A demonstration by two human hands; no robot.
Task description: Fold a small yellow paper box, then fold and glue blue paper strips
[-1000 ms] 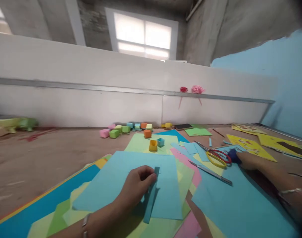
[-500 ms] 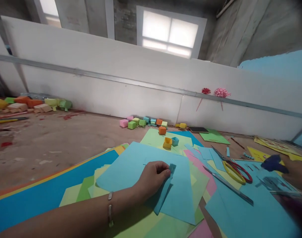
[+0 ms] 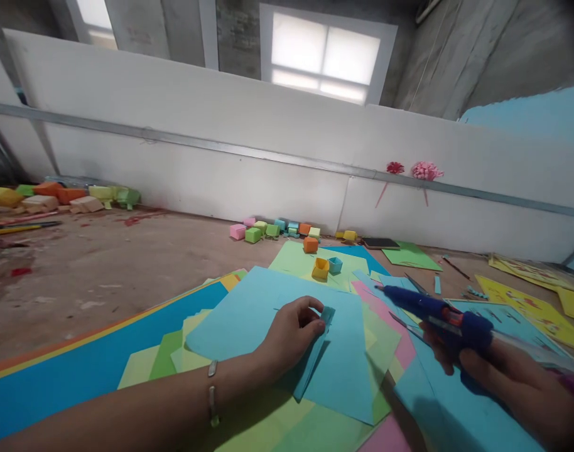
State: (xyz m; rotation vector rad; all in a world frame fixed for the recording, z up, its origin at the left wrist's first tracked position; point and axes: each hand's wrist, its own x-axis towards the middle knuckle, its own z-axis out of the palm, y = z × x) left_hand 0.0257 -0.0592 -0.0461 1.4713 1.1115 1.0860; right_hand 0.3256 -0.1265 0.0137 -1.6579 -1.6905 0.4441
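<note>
Between thumb and fingers, my left hand (image 3: 291, 333) pinches the upper end of a narrow folded blue paper strip (image 3: 310, 367). The strip stands over a light blue paper sheet (image 3: 249, 307), which lies on a stack of coloured sheets. On the right, my right hand (image 3: 508, 383) is wrapped round a dark blue glue gun (image 3: 438, 314), its nozzle pointing left toward the strip and still apart from it. A clear glue stick seems to stick out at the gun's back. Scissors lie under the gun, mostly hidden by it.
Small open paper boxes, one yellow (image 3: 320, 269) and one blue (image 3: 335, 264), sit beyond the sheet. Several little paper cubes (image 3: 253, 235) line the wall. Larger paper boxes (image 3: 86, 204) stand far left. Yellow printed sheets (image 3: 527, 304) and a pencil (image 3: 455, 268) lie right.
My right hand has come in from the right edge, bringing the glue gun up over the scissors. My left hand keeps its pinch on the strip, almost unmoved.
</note>
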